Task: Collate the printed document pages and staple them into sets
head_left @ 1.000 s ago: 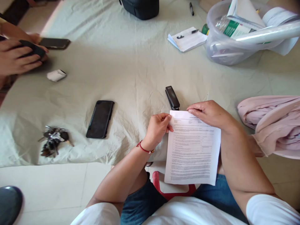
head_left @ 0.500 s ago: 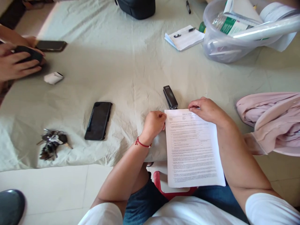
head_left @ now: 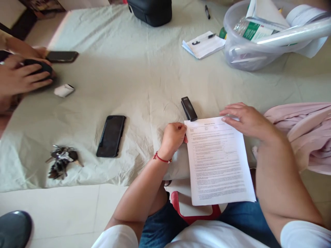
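Observation:
Printed sheets of paper [head_left: 217, 165] lie partly on the table's front edge and reach out over my lap. My left hand [head_left: 174, 135] pinches their upper left corner, with the fingers closed. At the upper right corner is my right hand [head_left: 241, 119], its fingers stretched out and slightly apart, thumb near the paper's edge; whether it touches the sheet is hard to tell. A black stapler [head_left: 189, 109] rests just beyond the top edge of the paper, between my hands.
Left of me lie a black phone [head_left: 111, 136] and a bunch of keys [head_left: 64, 162]. Another person's hand [head_left: 26, 74] covers a dark mouse-like object. A clear plastic basin [head_left: 248, 58], a notepad [head_left: 204, 46], a black case [head_left: 151, 12] and pink cloth [head_left: 310, 137] are around.
My right hand has moved right along the paper's top edge and its fingers have loosened. My left hand keeps its pinch on the corner. The view has shifted slightly.

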Available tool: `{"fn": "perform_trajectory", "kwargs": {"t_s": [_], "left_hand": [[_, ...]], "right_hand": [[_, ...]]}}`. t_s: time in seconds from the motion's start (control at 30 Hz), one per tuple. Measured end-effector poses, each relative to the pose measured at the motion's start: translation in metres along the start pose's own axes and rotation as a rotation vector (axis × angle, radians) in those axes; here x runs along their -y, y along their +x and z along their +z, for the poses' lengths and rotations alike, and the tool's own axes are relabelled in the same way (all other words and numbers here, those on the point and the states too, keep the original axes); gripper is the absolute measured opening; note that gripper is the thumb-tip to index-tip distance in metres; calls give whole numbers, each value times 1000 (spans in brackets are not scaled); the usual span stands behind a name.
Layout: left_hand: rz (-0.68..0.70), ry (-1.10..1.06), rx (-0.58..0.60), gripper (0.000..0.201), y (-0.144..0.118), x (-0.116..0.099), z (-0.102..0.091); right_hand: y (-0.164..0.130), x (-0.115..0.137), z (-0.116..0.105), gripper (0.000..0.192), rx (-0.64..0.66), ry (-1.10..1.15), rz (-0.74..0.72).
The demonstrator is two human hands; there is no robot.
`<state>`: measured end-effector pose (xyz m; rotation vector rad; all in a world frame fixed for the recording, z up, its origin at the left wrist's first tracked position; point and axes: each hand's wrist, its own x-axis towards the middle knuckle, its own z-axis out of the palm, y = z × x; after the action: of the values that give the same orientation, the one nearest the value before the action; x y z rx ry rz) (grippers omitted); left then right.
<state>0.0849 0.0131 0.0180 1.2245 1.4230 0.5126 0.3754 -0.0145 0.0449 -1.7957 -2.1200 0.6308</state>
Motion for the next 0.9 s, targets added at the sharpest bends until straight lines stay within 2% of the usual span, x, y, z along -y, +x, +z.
{"fn": "perform_trajectory", "kwargs": {"t_s": [0.1, 0.2, 0.3, 0.4, 0.47, 0.53, 0.6, 0.7, 0.77, 0.83, 0.9], "left_hand": [[-10, -19, -11, 30, -2, -2, 1], [-17, -25, -19, 28, -1, -2, 6], [-7, -35, -19, 28, 1, 0, 10], [-13, -38, -18, 28, 3, 0, 12], [-24, -32, -16, 27, 2, -1, 12], [-21, -32, -8, 28, 2, -2, 11], [-7, -31, 5, 28, 2, -4, 9], [-4, -14, 30, 26, 2, -5, 7], [4, -12, 50, 25, 2, -5, 6], [27, -24, 65, 26, 1, -6, 5], [32, -37, 73, 27, 0, -7, 5]], "right_hand": [[-19, -19, -10, 45, -6, -43, 128], [-33, -39, -10, 45, 14, -86, 245], [-39, -47, -12, 36, -26, -113, 282], [-37, -34, -21, 29, -121, -97, 288], [-31, -15, -26, 29, -200, -70, 298], [-21, 8, -26, 33, -261, 9, 249], [-11, 31, -19, 34, -212, 97, 182], [0, 54, 2, 29, 33, 93, 79], [4, 57, 15, 31, 113, 50, 26], [4, 47, 25, 35, 34, -36, -20], [0, 28, 28, 42, -79, -105, 31]]}}
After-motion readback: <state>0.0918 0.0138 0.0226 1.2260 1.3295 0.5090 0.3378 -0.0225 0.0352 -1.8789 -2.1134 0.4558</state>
